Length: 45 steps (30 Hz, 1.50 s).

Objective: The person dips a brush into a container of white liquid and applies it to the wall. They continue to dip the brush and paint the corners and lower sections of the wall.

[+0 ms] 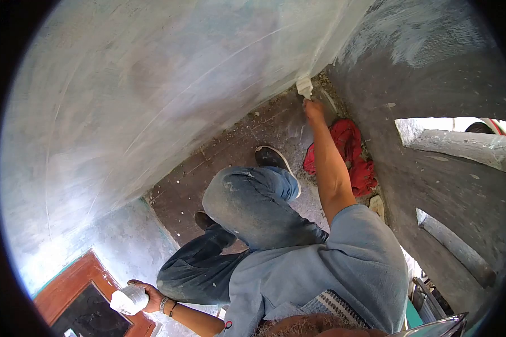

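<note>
My right hand [314, 109] is closed round the handle of a paintbrush [305, 87], its bristles coated white. The brush touches the foot of the pale wall [208, 67], close to the corner with the dark grey wall [421, 84]. Down at the lower left, my left hand [149, 296] grips a white container [129, 300] that is tilted toward the camera's left. What the container holds is hidden from this angle. Just below my right forearm, a red cloth [348, 154] lies crumpled on the floor.
Openings with grey bars [461, 147] pierce the dark wall at right. A brown wooden frame with a dark panel [87, 309] stands at lower left. My bent knees and a dark shoe [272, 157] occupy the speckled, dusty floor [180, 196]. Assorted items [430, 295] sit at lower right.
</note>
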Available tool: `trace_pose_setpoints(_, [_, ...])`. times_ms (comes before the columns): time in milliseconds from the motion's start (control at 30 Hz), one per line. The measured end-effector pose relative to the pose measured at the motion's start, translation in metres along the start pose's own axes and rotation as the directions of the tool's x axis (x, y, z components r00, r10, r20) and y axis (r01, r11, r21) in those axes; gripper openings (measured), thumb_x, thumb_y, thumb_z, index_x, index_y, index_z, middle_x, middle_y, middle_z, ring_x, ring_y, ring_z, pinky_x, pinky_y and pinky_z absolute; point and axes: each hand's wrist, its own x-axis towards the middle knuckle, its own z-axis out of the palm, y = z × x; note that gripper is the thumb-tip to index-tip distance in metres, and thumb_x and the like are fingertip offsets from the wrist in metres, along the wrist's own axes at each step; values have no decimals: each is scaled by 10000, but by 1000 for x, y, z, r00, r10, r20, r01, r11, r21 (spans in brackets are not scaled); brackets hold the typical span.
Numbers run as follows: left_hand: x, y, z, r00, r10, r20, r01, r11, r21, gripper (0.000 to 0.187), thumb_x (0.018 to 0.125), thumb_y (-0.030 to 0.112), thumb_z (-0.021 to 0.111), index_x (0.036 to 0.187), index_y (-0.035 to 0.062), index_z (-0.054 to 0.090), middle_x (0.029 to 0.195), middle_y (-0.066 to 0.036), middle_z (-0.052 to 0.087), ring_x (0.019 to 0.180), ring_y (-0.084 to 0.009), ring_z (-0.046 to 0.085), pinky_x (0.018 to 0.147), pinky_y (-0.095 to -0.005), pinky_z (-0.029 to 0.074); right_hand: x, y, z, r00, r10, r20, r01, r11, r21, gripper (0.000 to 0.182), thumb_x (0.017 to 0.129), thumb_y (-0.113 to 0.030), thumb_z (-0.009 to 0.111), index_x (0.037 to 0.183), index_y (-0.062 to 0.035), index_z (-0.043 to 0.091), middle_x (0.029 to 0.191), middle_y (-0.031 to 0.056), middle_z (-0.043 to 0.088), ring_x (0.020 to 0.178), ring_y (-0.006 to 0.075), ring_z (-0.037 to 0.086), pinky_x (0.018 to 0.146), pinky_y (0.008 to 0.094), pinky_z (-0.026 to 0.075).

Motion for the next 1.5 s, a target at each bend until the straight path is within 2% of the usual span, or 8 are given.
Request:
trace_pose_setpoints(200, [-3,-4,4,1000,-9,15,9,1000,-11,586,855,333,562,1273,-53,420,1200,-281,509,1144,-410,513,809,-464,542,-104,-61,-19,977,-159,143,119,959,256,139,849,-210,589,853,-73,606,658,-8,523,453,70,414,393,247,288])
trace_pose_setpoints(300, [-4,-3,6,999,-34,23,34,999,-18,588,854,330,562,1279,-51,415,1202,-278,508,1148,-407,510,817,-465,536,-116,-31,-31,986,-83,144,36,952,303,152,846,-224,606,857,-72,603,650,-11,513,447,61,392,389,240,277])
trace_pose_setpoints(600, [-4,3,-4,996,-44,72,47,998,-45,588,837,315,579,1272,-50,425,1223,-281,484,1149,-418,492,846,-476,514,-45,-33,5,960,185,210,-207,975,85,164,848,-236,602,879,-76,607,657,-16,513,485,64,423,404,240,286])
trace_pose_setpoints(800, [-4,0,-4,991,-57,120,68,994,-89,583,841,318,573,1277,-38,424,1238,-272,475,1174,-413,473,855,-485,507,-130,-89,-33,976,-19,218,-36,969,245,154,859,-220,582,934,-85,582,731,-27,531,484,47,391,413,224,288])
trace_pose_setpoints(1000, [-3,2,-5,990,-80,116,89,994,-68,580,847,322,569,1279,-36,418,1234,-268,475,1181,-402,471,842,-479,516,-74,-35,-37,965,135,224,-183,961,208,136,861,-192,580,956,-95,574,733,-29,524,466,37,372,385,209,259])
trace_pose_setpoints(1267, [-5,3,-8,990,-73,119,88,988,-126,598,845,331,558,1291,-36,401,1248,-267,466,1176,-420,468,850,-493,505,-122,-142,-56,946,-108,306,-31,909,416,127,881,-166,568,961,-69,587,703,-6,530,457,48,381,382,210,252])
trace_pose_setpoints(1400, [-5,-3,-3,991,-70,117,81,993,-89,586,854,318,556,1307,-11,383,1261,-246,459,1206,-376,458,846,-464,514,-153,-138,-79,949,-239,205,135,897,421,116,892,-141,543,977,-79,592,707,-26,519,452,37,359,383,200,248])
trace_pose_setpoints(1500, [-6,-3,-3,990,-62,126,74,993,-95,580,855,319,551,1302,-13,390,1259,-247,462,1210,-377,456,847,-466,513,-119,-80,-66,978,-153,140,93,928,362,129,881,-170,559,957,-72,593,698,-17,527,451,50,363,383,205,247])
